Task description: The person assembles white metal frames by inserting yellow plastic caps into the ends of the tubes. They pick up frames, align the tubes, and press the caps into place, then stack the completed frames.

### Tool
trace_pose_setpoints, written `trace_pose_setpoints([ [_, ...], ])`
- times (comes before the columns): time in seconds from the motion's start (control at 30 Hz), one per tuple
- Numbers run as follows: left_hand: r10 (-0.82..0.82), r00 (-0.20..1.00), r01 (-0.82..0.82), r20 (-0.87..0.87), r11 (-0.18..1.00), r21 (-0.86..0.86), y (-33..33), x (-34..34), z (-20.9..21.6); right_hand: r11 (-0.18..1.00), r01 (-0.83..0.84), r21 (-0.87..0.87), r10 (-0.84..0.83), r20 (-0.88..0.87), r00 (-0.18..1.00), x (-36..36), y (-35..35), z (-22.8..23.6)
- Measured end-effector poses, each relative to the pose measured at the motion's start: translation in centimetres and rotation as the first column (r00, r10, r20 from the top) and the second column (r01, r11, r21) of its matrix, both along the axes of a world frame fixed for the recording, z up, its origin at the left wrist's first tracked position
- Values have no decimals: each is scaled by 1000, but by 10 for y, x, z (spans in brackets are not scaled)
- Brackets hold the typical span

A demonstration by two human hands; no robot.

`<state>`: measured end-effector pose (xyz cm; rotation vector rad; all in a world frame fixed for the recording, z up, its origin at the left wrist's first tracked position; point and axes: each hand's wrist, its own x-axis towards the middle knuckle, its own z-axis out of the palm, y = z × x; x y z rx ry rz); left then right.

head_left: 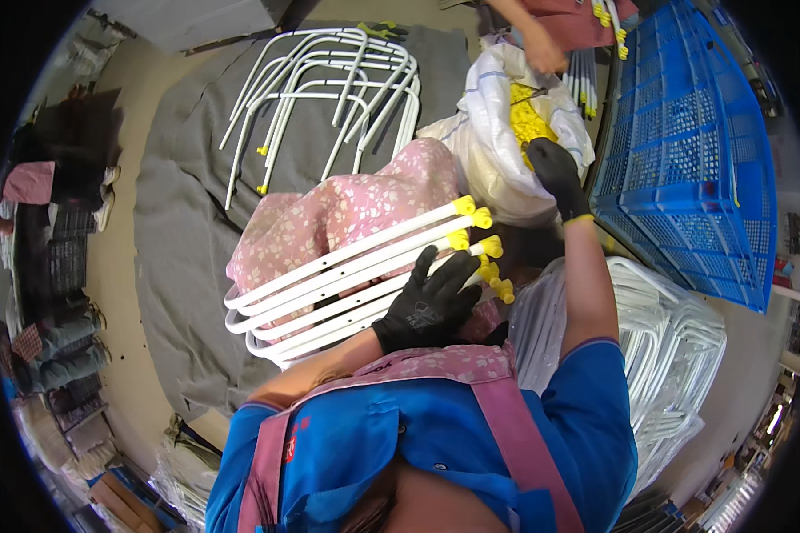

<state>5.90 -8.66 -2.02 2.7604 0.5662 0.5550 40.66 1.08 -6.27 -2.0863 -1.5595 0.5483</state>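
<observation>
Across my lap lies a stack of bent white metal tube frames [329,286]. Yellow plastic end caps [492,246] sit on their right-hand ends. My left hand [428,304], in a black glove, rests on the tubes near those ends with its fingers spread. My right hand [556,171], also gloved in black, is at the mouth of a white woven sack [487,133] to the right. Inside the sack is a heap of loose yellow caps [526,115]. The right fingertips are hidden by the hand, so what they hold does not show.
More white tube frames [329,67] lie on a grey cloth [182,178] ahead, two ends capped yellow. Another person's hand [545,51] is at the sack's far side. A blue plastic crate [684,142] stands at right. Plastic-wrapped white frames [658,355] are beside me.
</observation>
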Motion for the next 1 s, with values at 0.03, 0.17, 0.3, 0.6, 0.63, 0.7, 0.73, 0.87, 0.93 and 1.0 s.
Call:
trace_pose_setpoints([
  [0.03, -32, 997, 34, 74, 999, -36, 1, -1, 2, 988, -28, 150, 33, -32, 999, -14, -3, 17],
  [0.17, -171, 954, 238, 247, 932, -272, 12, -21, 9, 751, -468, 466, 483, 96, 870, -95, -12, 97],
  [0.3, -9, 939, 65, 343, 986, -151, 18, -105, 23, 796, -603, 51, 540, -508, 671, -196, -28, 135],
  [0.6, 896, 408, -709, -172, 193, -678, -80, -296, 0, 170, -928, -333, 887, -357, 291, -297, 30, 109],
  [0.63, 921, 354, -720, -160, 159, -675, -91, -304, -12, 81, -913, -401, 818, -496, 291, -305, 37, 105],
  [0.7, 953, 284, -690, -104, 127, -713, -114, -319, -41, -55, -875, -481, 684, -656, 318, -316, 44, 96],
  [0.73, 976, 216, -605, 3, 137, -784, -125, -325, -58, -95, -904, -417, 575, -764, 292, -317, 45, 91],
  [0.87, 995, -57, -242, -79, -91, -966, -149, -309, -133, -152, -937, -316, 378, -894, 240, -324, 35, 62],
  [0.93, 975, 208, -158, -73, -40, -987, -159, -291, -143, -190, -947, -258, 461, -875, 146, -321, 35, 44],
  [1.0, 952, 299, -365, -65, 51, -929, -151, -279, -140, -140, -955, -262, 535, -832, 150, -317, 32, 26],
])
